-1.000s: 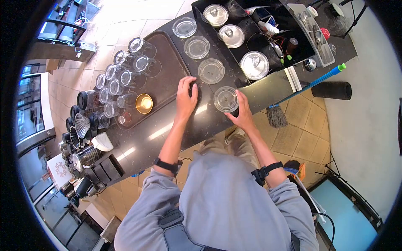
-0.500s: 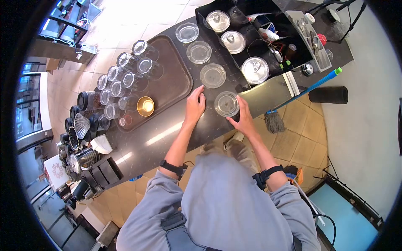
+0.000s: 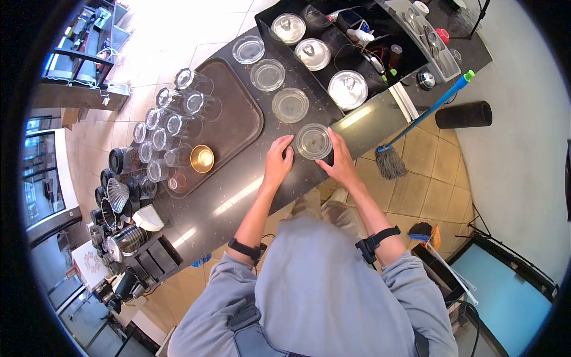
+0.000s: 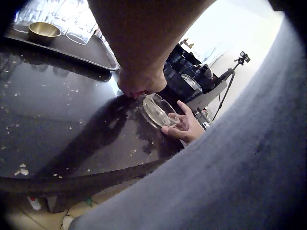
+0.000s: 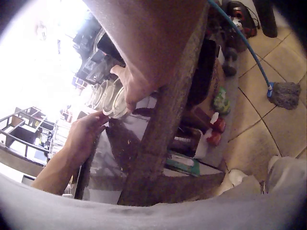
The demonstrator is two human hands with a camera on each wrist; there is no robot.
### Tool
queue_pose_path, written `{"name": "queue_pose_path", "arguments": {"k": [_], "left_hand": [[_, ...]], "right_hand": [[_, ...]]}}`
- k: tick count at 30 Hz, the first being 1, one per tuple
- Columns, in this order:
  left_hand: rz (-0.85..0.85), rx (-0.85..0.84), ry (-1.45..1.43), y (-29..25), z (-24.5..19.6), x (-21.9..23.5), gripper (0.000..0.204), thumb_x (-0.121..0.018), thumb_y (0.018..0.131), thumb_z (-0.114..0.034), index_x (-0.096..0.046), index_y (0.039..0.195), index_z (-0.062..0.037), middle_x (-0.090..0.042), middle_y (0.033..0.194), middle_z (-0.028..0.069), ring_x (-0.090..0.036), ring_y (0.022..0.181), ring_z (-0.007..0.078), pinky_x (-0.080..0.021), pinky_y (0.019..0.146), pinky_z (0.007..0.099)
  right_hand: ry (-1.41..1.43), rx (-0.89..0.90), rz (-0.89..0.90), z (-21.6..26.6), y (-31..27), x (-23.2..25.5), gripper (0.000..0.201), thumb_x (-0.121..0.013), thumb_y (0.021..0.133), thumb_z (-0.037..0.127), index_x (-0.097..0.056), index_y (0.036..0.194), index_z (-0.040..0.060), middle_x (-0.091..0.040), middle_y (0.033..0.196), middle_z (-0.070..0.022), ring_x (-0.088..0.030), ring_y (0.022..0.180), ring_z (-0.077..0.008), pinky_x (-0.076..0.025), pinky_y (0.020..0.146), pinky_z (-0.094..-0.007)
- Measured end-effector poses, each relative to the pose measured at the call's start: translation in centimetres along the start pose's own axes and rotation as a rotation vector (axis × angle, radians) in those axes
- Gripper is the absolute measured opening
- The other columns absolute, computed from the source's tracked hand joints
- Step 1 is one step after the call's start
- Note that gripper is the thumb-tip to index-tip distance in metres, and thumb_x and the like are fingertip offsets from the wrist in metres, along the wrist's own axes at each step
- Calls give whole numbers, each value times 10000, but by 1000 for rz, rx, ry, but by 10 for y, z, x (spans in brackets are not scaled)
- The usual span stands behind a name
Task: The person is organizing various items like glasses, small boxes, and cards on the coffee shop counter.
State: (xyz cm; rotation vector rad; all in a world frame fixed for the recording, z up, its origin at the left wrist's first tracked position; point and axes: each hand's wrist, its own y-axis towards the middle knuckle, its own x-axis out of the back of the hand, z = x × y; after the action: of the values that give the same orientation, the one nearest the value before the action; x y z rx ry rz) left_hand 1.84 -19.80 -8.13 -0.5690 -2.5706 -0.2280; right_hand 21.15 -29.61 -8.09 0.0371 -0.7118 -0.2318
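Note:
Nearest the counter's front edge lies a round clear glass dish point(image 3: 314, 141), the last in a slanting row with other dishes point(image 3: 290, 105). The right hand point(image 3: 342, 162) grips its right rim between thumb and fingers, also visible in the left wrist view point(image 4: 188, 127). Left of the dish, the left hand point(image 3: 277, 162) rests on the counter with fingers loosely bent, holding nothing. In the right wrist view the left hand point(image 5: 81, 136) has its fingertips close to the dish point(image 5: 115, 103); whether they touch it I cannot tell.
A brown tray point(image 3: 235, 107) with upturned glasses and a brass bowl point(image 3: 202, 159) lies to the left. Behind the dishes stands a black divided box holding lidded pots point(image 3: 348, 90). A mop point(image 3: 391, 163) leans at the counter's right.
The left hand has moved right and a little towards the person, nearer the dish. The right hand keeps its grip on the dish. The head view has shifted slightly.

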Motion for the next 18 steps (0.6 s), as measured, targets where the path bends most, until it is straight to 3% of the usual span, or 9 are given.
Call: {"name": "queue_pose_path", "arguments": {"k": [4,7,9,10,11,13,15,16,18], "left_hand": [[19,-58,4,-5,-4,-2,304,-568,881,-64,-628,1162,38,-631,1193,197,-582,1127,366,-451,981,394],[15,-41,30,-7,-12,-8,348,-611,864,-108,-598,1189,17,-634,1157,206,-577,1111,364,-420,996,422],[20,-32,84,-8,-18,-15,400,-627,853,-125,-562,1228,1,-614,1172,203,-558,1130,357,-395,1009,431],[8,-3,142,-11,-22,-17,458,-643,842,-142,-526,1267,-14,-594,1186,201,-538,1148,351,-370,1022,439],[23,-28,134,-13,-26,-19,458,-643,842,-142,-526,1267,-14,-594,1186,201,-538,1148,351,-370,1022,439],[-126,-137,289,-15,-37,-20,537,-646,839,-154,-460,1331,-39,-535,1244,189,-486,1202,345,-332,1034,447],[-187,-255,324,-16,-63,-32,555,-640,841,-124,-431,1349,-44,-502,1223,170,-470,1175,344,-343,1010,449],[-175,-284,290,-22,-78,-41,542,-642,839,-110,-441,1338,-44,-508,1174,166,-476,1135,340,-351,989,450],[-97,-389,217,-39,-115,-72,503,-637,837,-73,-467,1309,-38,-512,1079,154,-489,1053,331,-367,951,446]], "right_hand": [[64,-8,-25,2,-7,5,967,-809,723,110,-255,1516,79,-395,1456,-198,-389,1353,-375,-341,1125,-435],[75,-20,-92,1,-23,14,915,-771,761,67,-264,1521,106,-416,1428,-188,-466,1294,-339,-395,1086,-408],[270,-132,-97,-12,-45,24,777,-690,818,37,-328,1499,131,-455,1402,-169,-592,1125,-325,-492,959,-378],[264,-135,-123,-19,-61,31,777,-690,818,37,-328,1499,131,-455,1402,-169,-592,1125,-325,-492,959,-378],[185,-178,-108,-26,-80,40,680,-650,845,36,-388,1465,133,-514,1335,-162,-622,1055,-300,-508,901,-363],[87,-240,-127,-47,-124,54,590,-610,871,35,-448,1430,135,-573,1269,-154,-652,986,-274,-524,842,-348],[-9,-410,-262,-79,-179,78,417,-568,904,68,-562,1319,112,-676,1012,-136,-676,903,-255,-527,772,-342],[-31,-428,-318,-83,-207,95,417,-568,904,68,-562,1319,112,-676,1012,-136,-676,903,-255,-527,772,-342],[33,-693,-462,-85,-284,133,317,-556,916,91,-623,1225,91,-697,842,-128,-691,821,-265,-523,718,-349]]}}
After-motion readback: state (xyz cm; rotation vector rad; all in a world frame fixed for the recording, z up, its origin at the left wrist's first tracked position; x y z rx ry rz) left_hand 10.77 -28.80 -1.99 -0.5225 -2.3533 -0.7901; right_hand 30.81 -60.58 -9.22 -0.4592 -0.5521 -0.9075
